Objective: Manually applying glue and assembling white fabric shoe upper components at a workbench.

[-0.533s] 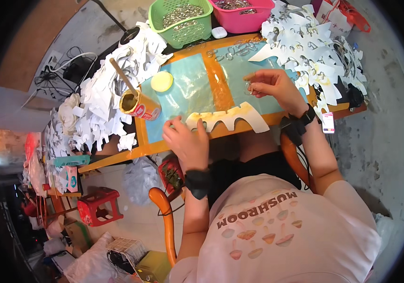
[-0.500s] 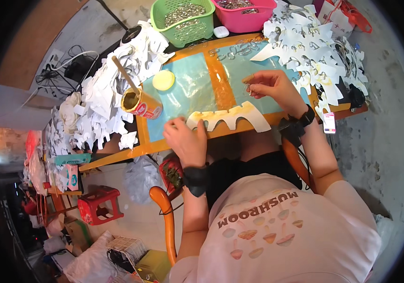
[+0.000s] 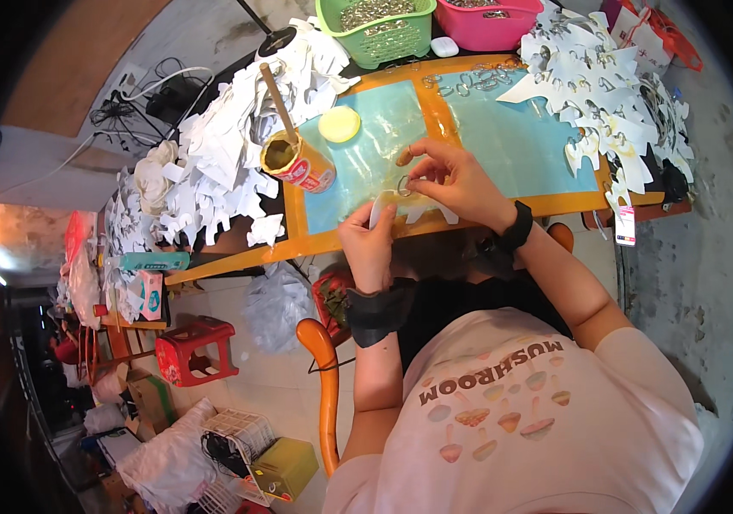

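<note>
Below us spreads a pale floor. Over it stands our surface, blue with orange edging, with a white left heap and right heap. A red stool stands to our left. The green basket and pink basket sit along the far edge; a can stands nearer. Our right hand, well away half a second ago, has come in beside our left hand. The strip, then lying flat, now rises near the surface's front edge, our left fingers closed on its end. The ring, pinched in our right fingers, is now beside it, so both parts are together; whether they touch, we cannot tell.
</note>
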The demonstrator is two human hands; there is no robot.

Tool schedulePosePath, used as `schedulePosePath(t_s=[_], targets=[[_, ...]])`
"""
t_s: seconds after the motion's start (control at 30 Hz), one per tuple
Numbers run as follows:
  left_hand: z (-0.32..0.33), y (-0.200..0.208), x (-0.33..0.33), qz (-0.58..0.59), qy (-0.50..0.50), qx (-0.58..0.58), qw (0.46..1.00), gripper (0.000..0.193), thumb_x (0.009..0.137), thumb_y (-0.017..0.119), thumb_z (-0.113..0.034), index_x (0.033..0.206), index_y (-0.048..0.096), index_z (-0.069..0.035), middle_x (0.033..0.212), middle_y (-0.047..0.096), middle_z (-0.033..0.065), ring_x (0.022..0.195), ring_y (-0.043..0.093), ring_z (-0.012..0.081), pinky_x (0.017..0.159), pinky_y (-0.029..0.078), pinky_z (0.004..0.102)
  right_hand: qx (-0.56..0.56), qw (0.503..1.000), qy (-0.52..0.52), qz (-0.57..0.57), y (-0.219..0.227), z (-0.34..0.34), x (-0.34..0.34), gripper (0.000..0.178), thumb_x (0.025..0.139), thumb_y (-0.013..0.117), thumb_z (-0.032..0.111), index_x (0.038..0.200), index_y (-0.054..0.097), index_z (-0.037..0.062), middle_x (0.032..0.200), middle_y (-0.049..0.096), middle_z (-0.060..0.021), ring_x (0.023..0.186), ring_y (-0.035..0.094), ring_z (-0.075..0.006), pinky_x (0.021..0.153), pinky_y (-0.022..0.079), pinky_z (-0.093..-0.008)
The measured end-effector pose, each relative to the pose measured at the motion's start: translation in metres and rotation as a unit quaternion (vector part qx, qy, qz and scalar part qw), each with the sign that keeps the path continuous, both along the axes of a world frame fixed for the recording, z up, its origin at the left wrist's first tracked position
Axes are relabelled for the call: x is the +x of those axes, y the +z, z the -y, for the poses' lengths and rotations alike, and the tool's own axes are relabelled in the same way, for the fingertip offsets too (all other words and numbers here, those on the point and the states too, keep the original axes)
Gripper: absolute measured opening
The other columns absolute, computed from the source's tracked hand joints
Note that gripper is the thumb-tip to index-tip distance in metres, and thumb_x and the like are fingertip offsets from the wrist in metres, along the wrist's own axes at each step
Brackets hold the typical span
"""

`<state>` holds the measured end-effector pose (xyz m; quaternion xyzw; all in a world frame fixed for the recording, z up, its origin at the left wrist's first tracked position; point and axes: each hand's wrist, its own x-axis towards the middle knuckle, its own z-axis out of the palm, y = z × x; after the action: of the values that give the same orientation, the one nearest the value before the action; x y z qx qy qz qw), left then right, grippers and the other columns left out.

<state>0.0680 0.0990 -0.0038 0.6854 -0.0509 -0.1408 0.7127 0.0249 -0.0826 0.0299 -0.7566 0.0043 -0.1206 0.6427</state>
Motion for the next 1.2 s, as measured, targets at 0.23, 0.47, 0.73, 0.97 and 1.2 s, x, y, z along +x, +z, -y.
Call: schedulePosePath(t_s=[0.23, 0.47, 0.73, 0.97, 1.2], targets=[[-0.006, -0.001, -0.005, -0.087, -0.016, -0.102, 0.991, 0.011, 0.09, 0.072, -0.009, 0.093, 0.069, 0.001, 0.069, 0.056, -0.0046, 0.053, 0.042, 0.0024, 0.048, 0.031, 0.0204, -0.11, 0.99, 0.009, 0.082, -0.011, -0.013, 0.005, 0.012, 0.086, 0.072, 0.008, 0.097, 0.067, 0.0059, 0.086, 0.067, 0.0002, 0.075, 0.054, -0.0106, 0.065, 0.043, -0.0267], [-0.009, -0.002, -0.01, -0.103, -0.02, -0.16, 0.981, 0.017, 0.089, 0.073, -0.006, 0.103, 0.066, 0.0, 0.075, 0.057, -0.003, 0.059, 0.044, 0.0024, 0.051, 0.032, 0.0179, -0.123, 0.989, 0.019, 0.079, -0.008, -0.018, 0.003, 0.012, 0.085, 0.069, 0.005, 0.097, 0.066, 0.0056, 0.088, 0.066, -0.0027, 0.077, 0.057, -0.0156, 0.066, 0.045, -0.0282], [-0.01, -0.003, -0.015, -0.122, -0.013, -0.196, 0.973, 0.015, 0.09, 0.071, -0.006, 0.102, 0.065, -0.001, 0.076, 0.057, -0.003, 0.058, 0.044, 0.0018, 0.049, 0.031, 0.0179, -0.237, 0.956, -0.043, 0.165, -0.007, -0.028, 0.0, 0.013, 0.081, 0.068, 0.0, 0.093, 0.066, 0.0035, 0.086, 0.068, -0.0107, 0.083, 0.063, -0.0298, 0.072, 0.05, -0.0366], [-0.006, 0.0, -0.022, -0.135, 0.004, -0.233, 0.963, 0.013, 0.091, 0.069, -0.005, 0.101, 0.062, -0.003, 0.078, 0.058, -0.002, 0.059, 0.046, 0.0025, 0.049, 0.031, 0.0172, -0.206, 0.961, -0.092, 0.16, -0.009, -0.036, -0.003, 0.008, 0.081, 0.069, 0.002, 0.088, 0.07, 0.0032, 0.08, 0.068, -0.0088, 0.071, 0.062, -0.0239, 0.065, 0.05, -0.034], [-0.007, -0.003, -0.024, -0.157, 0.022, -0.247, 0.956, 0.016, 0.09, 0.069, -0.005, 0.104, 0.061, -0.001, 0.079, 0.059, 0.0004, 0.06, 0.048, 0.004, 0.048, 0.033, 0.0172, 0.005, 0.996, -0.054, 0.076, -0.006, -0.033, -0.006, 0.011, 0.083, 0.074, 0.005, 0.093, 0.074, 0.0027, 0.079, 0.068, -0.0013, 0.064, 0.048, -0.0058, 0.059, 0.042, -0.0221]])
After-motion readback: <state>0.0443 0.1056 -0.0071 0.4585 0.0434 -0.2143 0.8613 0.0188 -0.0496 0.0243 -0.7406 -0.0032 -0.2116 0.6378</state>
